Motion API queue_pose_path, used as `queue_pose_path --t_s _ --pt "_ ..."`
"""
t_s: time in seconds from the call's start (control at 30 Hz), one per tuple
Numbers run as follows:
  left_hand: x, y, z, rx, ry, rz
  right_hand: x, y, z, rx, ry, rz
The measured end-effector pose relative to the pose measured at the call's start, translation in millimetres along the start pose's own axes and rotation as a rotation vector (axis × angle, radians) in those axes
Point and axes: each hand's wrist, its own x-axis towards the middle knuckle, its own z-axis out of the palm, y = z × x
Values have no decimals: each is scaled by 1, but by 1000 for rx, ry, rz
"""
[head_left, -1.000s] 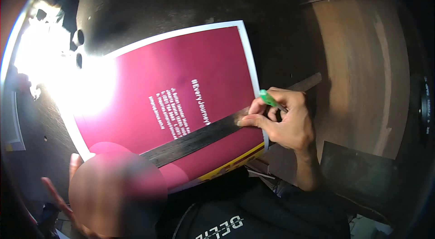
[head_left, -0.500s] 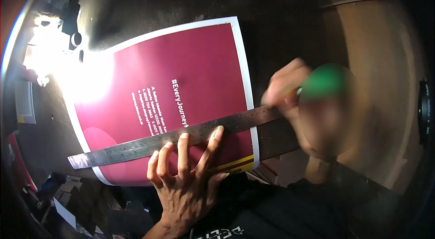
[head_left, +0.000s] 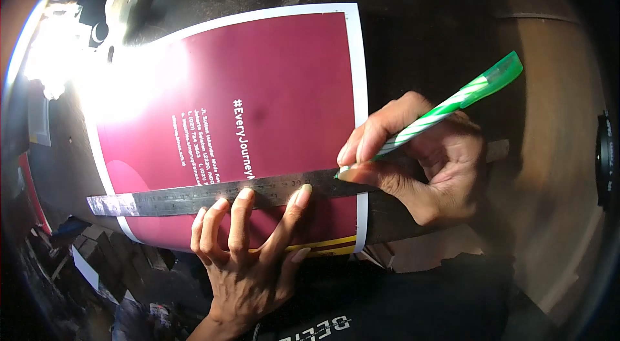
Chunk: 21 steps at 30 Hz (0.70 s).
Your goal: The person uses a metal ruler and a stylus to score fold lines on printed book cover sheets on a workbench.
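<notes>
A maroon printed sheet (head_left: 290,95) with white margins and a yellow strip lies on the dark table. Across its lower part rests a long metal ruler (head_left: 168,199). With fingers spread, my left hand (head_left: 242,270) presses its fingertips on the ruler's near edge. My right hand (head_left: 426,154) pinches a pen (head_left: 445,108) with green and white stripes and a green cap on its upper end. The pen's tip points down at the ruler's far edge, near the sheet's right side; whether it touches the paper I cannot tell.
A bright lamp (head_left: 58,50) glares at the upper left and washes out part of the sheet. Brown board (head_left: 549,115) fills the right side. Cluttered scraps (head_left: 90,270) lie below the table's edge at the lower left. A dark round object (head_left: 604,160) sits at the far right.
My right hand has turned, bringing the pen from a blur down to the ruler's far edge. In the picture, the sheet, ruler and left hand sit slightly higher and more to the left.
</notes>
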Motion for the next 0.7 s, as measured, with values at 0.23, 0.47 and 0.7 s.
queue_pose_path --t_s 0.23,0.47,0.7 --pt "1 0 2 25 -3 11 -6 18 4 -60 39 -38" --pt "4 4 3 56 22 -9 -4 27 3 -91 31 -165" --pt "3 2 1 92 -6 -11 -4 32 7 -65 20 -202"
